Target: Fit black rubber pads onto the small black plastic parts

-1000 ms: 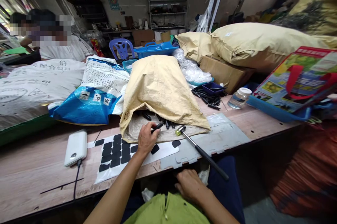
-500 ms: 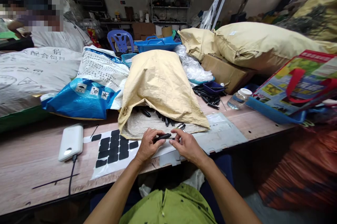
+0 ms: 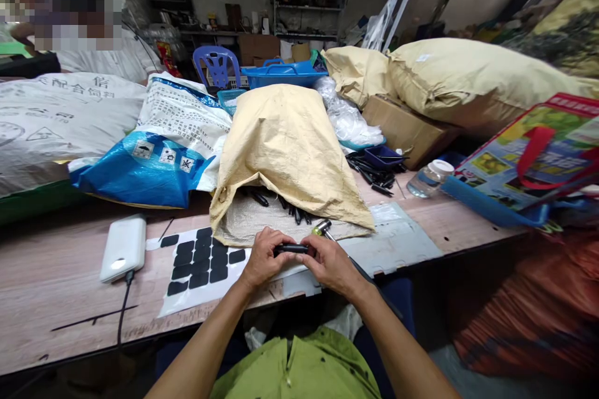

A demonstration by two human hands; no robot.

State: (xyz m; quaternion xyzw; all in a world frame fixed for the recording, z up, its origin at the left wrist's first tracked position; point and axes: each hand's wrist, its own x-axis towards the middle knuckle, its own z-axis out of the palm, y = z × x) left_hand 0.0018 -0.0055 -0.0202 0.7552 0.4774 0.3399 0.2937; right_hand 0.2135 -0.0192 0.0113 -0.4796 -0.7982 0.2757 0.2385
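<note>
A black pen (image 3: 291, 248) lies level between my two hands near the table's front edge. My left hand (image 3: 264, 258) pinches its left end, and the fingers of my right hand (image 3: 330, 265) are closed round its right end. Just behind my right hand is a small hammer (image 3: 322, 228) with a metal head, its handle partly hidden by that hand. Beyond my hands a tan woven sack (image 3: 285, 137) lies with its mouth towards me, and several black pens (image 3: 297, 214) show in the opening.
On the left are a white power bank (image 3: 123, 248) with a cable and a sheet of black stickers (image 3: 201, 261). Filled sacks (image 3: 154, 130) stand behind. To the right are loose black pens (image 3: 374, 174), a clear jar (image 3: 429, 178) and a colourful bag (image 3: 528, 149). A person (image 3: 100, 55) sits far left.
My right hand has closed in on the pen's right end, where its fingers were apart before. The pen now sits level between both hands. More of the hammer shows.
</note>
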